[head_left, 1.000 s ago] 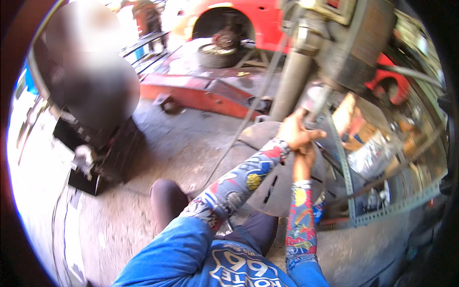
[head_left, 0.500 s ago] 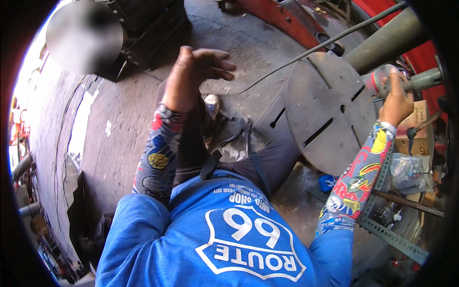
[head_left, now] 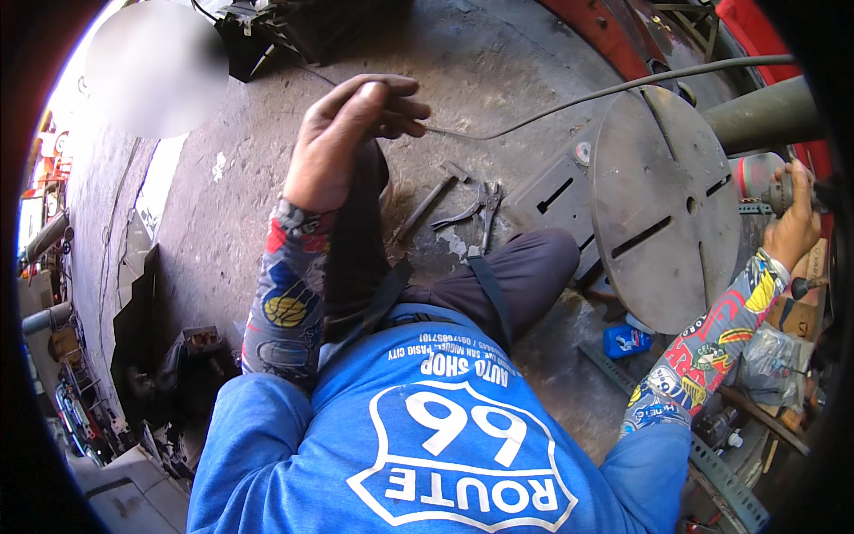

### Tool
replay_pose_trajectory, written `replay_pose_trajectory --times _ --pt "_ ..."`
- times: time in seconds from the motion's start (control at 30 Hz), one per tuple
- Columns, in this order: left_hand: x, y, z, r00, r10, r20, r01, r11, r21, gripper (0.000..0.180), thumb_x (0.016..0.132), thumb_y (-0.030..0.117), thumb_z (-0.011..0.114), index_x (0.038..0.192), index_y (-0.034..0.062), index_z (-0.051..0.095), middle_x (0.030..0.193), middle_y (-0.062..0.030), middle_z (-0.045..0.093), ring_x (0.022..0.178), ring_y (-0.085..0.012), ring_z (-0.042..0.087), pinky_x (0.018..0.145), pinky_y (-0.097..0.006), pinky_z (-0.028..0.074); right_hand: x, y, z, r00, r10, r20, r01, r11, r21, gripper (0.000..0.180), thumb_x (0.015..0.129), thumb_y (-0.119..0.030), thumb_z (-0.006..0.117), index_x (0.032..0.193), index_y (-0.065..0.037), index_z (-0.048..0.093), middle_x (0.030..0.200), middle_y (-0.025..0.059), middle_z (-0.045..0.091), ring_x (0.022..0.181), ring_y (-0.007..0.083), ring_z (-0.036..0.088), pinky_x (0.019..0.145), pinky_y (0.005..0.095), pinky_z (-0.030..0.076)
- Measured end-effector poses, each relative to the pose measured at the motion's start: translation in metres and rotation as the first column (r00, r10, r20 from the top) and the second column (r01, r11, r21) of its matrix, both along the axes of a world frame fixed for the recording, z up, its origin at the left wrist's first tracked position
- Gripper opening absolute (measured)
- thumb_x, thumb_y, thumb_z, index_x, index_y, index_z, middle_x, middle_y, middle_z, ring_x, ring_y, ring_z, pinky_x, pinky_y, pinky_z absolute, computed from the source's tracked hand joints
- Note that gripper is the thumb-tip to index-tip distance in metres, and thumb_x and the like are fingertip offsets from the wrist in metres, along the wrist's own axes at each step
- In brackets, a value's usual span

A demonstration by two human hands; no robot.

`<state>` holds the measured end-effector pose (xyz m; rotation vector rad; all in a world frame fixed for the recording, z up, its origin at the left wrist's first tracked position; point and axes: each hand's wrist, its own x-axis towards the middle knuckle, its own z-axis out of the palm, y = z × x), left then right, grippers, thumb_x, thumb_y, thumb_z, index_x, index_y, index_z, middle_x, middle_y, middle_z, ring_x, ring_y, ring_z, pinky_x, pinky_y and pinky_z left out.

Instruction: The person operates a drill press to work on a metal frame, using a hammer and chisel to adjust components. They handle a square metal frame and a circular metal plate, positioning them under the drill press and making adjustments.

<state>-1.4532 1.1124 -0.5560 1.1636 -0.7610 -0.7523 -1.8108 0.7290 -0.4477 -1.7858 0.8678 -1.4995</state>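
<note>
L hand (head_left: pixel 342 138) since half-curled, empty; R hand (head_left: pixel 792 224) clasps metal cylinder (head_left: pixel 777 194), prob. chuck.

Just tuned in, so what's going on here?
Someone in a blue shirt has the right hand on a cylindrical metal part, just right of a round slotted metal plate. The left hand is raised, with nothing visible in it. A hammer and pliers lie on the floor.
</note>
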Motion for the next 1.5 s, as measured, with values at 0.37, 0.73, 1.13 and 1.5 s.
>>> replay_pose_trajectory --times 0.37,0.73,1.13,1.5 --pt "0.030 -0.095 -0.322 0.827 -0.527 0.197 0.001 0.352 0.936 0.058 0.076 0.044 0.070 0.112 -0.0011 0.067 0.099 -0.0208 0.071 0.092 -0.0341 0.069 0.082 -0.041 0.054 -0.012 -0.002 0.007 0.998 -0.037 0.058 0.029 0.990 0.140 0.023 0.091 -0.010 0.064 0.108 0.006 0.065 0.102 0.0155 0.067 0.091 0.0255 0.067 0.089 0.0430 0.055" --pt "-0.016 -0.086 -0.444 0.872 -0.403 0.280 -0.304 0.003 0.953 0.054 0.074 0.035 0.075 0.115 0.0067 0.056 0.120 -0.0167 0.062 0.111 -0.0352 0.062 0.090 -0.046 0.053 0.029 0.005 -0.004 0.869 -0.488 0.076 0.493 0.846 -0.203 0.035 0.089 -0.019 0.058 0.085 0.015 0.059 0.077 0.0231 0.064 0.058 0.0263 0.063 0.048 0.0364 0.054" --pt "0.014 -0.100 -0.476 0.606 0.116 -0.787 0.708 0.373 0.600 0.017 0.082 0.017 0.063 0.093 0.0052 0.059 0.073 -0.0097 0.059 0.068 -0.0240 0.059 0.060 -0.038 0.050 0.047 0.019 -0.009 0.795 -0.598 0.101 0.605 0.794 -0.060 0.031 0.090 -0.029 0.061 0.084 0.001 0.064 0.072 0.0105 0.063 0.056 0.0198 0.061 0.048 0.0325 0.051" --pt "0.010 -0.129 -0.185 0.202 0.476 -0.856 0.717 0.524 0.460 0.022 0.085 0.035 0.053 0.075 0.0166 0.046 0.053 0.0066 0.035 0.042 -0.0091 0.037 0.040 -0.029 0.034 0.042 0.046 0.003 0.850 -0.504 0.155 0.454 0.849 0.271 0.033 0.080 -0.003 0.075 0.104 -0.009 0.053 0.084 0.0022 0.062 0.069 0.0108 0.061 0.059 0.0282 0.053"
